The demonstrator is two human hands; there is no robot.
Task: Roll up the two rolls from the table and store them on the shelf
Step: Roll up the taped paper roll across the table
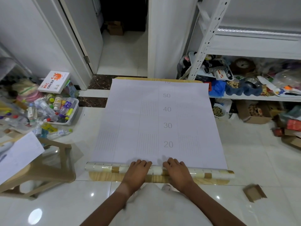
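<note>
A wide pale sheet [146, 121] printed with numbers 20 to 50 lies unrolled over the wooden table [104, 177]. Its near end is wound into a roll [104, 168] with a cream and brown tile pattern, lying across the table's front edge. My left hand [138, 170] rests palm down on the roll left of centre. My right hand [176, 170] rests on it just to the right, fingers over the roll touching the flat sheet. A white metal shelf [254, 48] stands at the right. A second sheet [17, 154] lies on the stool at the left.
A wooden stool [53, 167] stands close on the left. A basket of plastic bottles [65, 110] and loose clutter fill the left floor. The shelf's lower levels are crammed with items; boxes [254, 115] sit on the right floor. A cardboard scrap [254, 192] lies near right.
</note>
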